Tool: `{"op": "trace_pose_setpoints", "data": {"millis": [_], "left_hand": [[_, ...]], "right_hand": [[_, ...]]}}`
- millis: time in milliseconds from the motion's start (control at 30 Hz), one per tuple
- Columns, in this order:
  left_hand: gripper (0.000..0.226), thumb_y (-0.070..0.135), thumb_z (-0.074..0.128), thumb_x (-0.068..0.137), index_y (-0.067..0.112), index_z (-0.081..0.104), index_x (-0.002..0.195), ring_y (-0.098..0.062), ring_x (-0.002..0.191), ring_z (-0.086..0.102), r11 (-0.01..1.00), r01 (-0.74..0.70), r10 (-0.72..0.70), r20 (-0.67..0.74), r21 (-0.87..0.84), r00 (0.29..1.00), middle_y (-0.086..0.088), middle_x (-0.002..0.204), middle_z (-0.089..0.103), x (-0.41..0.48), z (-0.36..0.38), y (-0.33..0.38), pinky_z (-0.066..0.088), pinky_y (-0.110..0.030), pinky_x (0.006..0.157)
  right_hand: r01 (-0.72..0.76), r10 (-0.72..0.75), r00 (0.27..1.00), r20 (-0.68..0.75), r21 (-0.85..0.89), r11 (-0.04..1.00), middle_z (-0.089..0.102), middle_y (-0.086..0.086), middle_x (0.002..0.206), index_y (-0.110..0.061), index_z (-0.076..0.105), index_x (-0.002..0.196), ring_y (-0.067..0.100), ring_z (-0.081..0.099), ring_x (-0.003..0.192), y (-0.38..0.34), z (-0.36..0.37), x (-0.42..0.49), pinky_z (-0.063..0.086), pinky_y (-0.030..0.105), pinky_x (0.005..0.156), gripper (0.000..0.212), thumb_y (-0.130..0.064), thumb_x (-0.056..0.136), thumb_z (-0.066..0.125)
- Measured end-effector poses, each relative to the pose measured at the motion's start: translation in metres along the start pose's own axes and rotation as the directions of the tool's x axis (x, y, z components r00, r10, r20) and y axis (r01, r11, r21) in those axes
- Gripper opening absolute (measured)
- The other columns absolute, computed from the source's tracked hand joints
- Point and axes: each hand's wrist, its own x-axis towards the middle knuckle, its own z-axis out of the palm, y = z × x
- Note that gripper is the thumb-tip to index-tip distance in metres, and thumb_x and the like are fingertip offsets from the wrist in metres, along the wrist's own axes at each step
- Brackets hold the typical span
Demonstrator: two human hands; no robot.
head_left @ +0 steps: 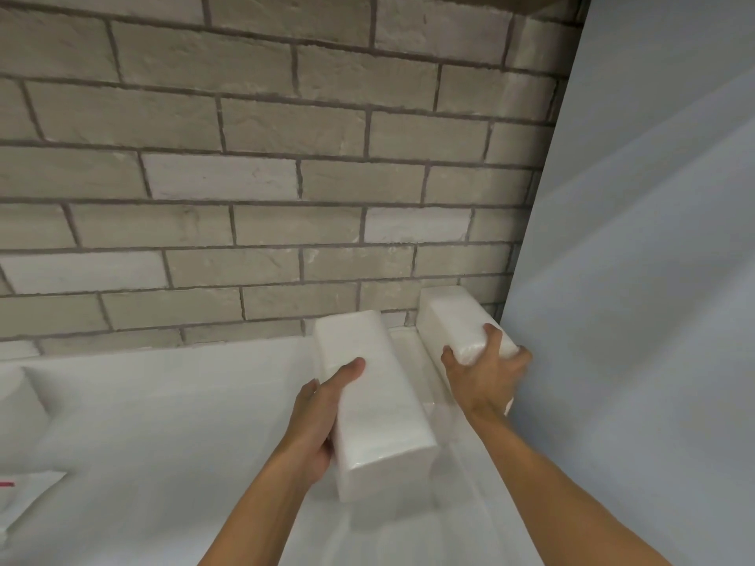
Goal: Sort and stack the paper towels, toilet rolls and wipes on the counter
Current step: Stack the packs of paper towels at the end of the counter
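Observation:
Two white wrapped packs of paper towels are in front of me on the white counter point(184, 422). My left hand point(322, 418) grips the nearer, larger pack point(376, 406) along its left side, thumb on top. My right hand point(486, 373) holds the near end of the second pack point(453, 320), which lies in the back right corner against the brick wall and the grey side panel. The two packs lie roughly parallel with a narrow gap between them.
A brick wall point(265, 177) closes the back of the counter. A plain grey panel point(637, 279) stands on the right. More white packs point(20, 406) sit at the far left edge, one with a red mark point(6, 484).

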Motion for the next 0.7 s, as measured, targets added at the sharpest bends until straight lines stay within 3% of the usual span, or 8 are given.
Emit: {"op": "trace_pose_setpoints", "data": {"millis": [367, 467, 567, 633, 700], "left_hand": [[0.09, 0.049, 0.091, 0.052, 0.013, 0.056, 0.127, -0.031, 0.096, 0.073, 1.0, -0.012, 0.012, 0.019, 0.019, 1.0, -0.009, 0.11, 0.074, 0.0, 0.002, 0.002, 0.059, -0.049, 0.083], [0.088, 0.049, 0.09, 0.055, 0.013, 0.056, 0.127, -0.03, 0.096, 0.073, 0.999, -0.02, 0.019, 0.03, 0.028, 0.999, -0.009, 0.11, 0.074, 0.002, 0.004, 0.004, 0.059, -0.046, 0.082], [0.086, 0.048, 0.09, 0.056, 0.013, 0.057, 0.127, -0.03, 0.097, 0.073, 0.999, -0.025, 0.024, 0.038, 0.03, 0.999, -0.008, 0.11, 0.075, 0.004, 0.006, 0.006, 0.058, -0.047, 0.085], [0.085, 0.047, 0.09, 0.057, 0.013, 0.056, 0.127, -0.029, 0.097, 0.073, 0.999, -0.025, 0.024, 0.042, 0.038, 0.999, -0.008, 0.11, 0.075, 0.005, 0.007, 0.007, 0.058, -0.047, 0.086], [0.087, 0.047, 0.091, 0.056, 0.012, 0.056, 0.128, -0.029, 0.097, 0.073, 0.998, -0.028, 0.025, 0.045, 0.052, 0.999, -0.008, 0.109, 0.075, 0.007, 0.008, 0.009, 0.058, -0.048, 0.087]], "right_hand": [[-0.027, 0.03, 0.998, 0.049, -0.063, 0.998, 0.018, 0.017, 0.14, -0.029, 0.027, 0.14, 0.041, 0.036, 0.119, -0.001, -0.003, 0.003, 0.043, 0.056, 0.098, 0.086, -0.054, 0.072, 0.074], [0.024, -0.024, 1.0, 0.0, -0.084, 0.996, 0.019, 0.02, 0.144, -0.026, 0.029, 0.142, 0.041, 0.039, 0.12, -0.004, -0.009, 0.003, 0.038, 0.054, 0.101, 0.093, -0.058, 0.068, 0.075], [0.094, -0.097, 0.991, -0.09, -0.04, 0.995, 0.025, 0.022, 0.143, -0.022, 0.036, 0.138, 0.043, 0.043, 0.118, -0.007, -0.021, 0.003, 0.039, 0.053, 0.101, 0.086, -0.055, 0.069, 0.076], [0.186, -0.177, 0.973, -0.145, 0.048, 0.981, 0.029, 0.018, 0.139, -0.022, 0.041, 0.133, 0.04, 0.043, 0.117, -0.011, -0.035, 0.0, 0.043, 0.047, 0.099, 0.071, -0.046, 0.076, 0.075], [0.25, -0.224, 0.966, -0.125, 0.255, 0.934, 0.036, 0.007, 0.131, -0.024, 0.044, 0.128, 0.027, 0.049, 0.11, -0.016, -0.052, -0.011, 0.048, 0.028, 0.088, 0.056, -0.035, 0.082, 0.074]]}}
